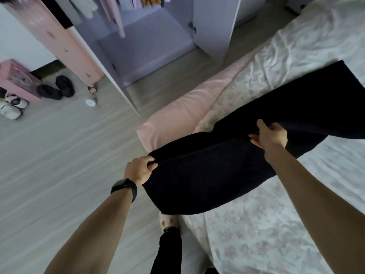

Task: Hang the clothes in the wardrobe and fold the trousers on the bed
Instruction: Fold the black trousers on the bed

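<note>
Head view is showing the black trousers (227, 165) spreading across the bed (276, 240), one end running toward the bed's far side and the other drooping past the bed's near edge. The left hand (139, 171) is gripping the trousers right at that edge of the bed, fingers curled over a fold of cloth and clamped on it; a dark watch (125, 187) is sitting on that wrist. The right hand (270, 135) is pinching the trousers farther in over the bed, fingers bunched tight on the fabric's upper edge. A pink cover (177, 115) is lying on the bed just beyond the trousers, touching them. The wardrobe (150, 46) is standing open across a strip of floor from the bed, with pale clothes (110, 8) hanging inside it. Black shoes (57, 89) and white slippers (11, 109) are sitting on the floor well apart from the bed, past the wardrobe's open door. The person's dark-clad leg is standing just beside the bed's near edge.
</note>
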`<state>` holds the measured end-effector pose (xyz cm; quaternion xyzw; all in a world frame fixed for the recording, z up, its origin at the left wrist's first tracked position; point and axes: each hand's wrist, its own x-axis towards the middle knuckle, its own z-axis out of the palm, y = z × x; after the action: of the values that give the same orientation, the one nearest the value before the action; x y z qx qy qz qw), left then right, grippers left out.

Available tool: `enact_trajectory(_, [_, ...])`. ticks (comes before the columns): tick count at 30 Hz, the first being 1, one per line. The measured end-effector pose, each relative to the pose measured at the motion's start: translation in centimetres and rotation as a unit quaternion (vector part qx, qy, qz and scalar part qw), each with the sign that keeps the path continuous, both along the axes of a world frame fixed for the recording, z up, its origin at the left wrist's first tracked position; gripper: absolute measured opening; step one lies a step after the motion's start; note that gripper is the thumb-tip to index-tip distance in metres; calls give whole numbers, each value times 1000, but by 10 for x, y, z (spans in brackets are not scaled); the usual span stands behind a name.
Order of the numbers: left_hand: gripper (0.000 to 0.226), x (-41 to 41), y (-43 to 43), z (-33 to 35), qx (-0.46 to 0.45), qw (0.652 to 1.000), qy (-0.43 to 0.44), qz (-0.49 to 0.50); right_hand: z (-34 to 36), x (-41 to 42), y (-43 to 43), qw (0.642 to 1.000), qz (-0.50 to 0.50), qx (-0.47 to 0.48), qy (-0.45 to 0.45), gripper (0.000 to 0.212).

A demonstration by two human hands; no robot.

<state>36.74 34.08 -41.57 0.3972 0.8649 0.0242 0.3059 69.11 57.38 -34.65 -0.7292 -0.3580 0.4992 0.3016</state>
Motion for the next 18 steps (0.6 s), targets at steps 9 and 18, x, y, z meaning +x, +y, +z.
enact_trajectory(9, [31,-63,50,-72,-43,996,15,-70,-54,-73,41,996,-1,-29,-89,22])
enact_trajectory(18, [46,-63,65,-104,-42,995,-45,-73,-78,-109,44,921,259,-64,-284,51])
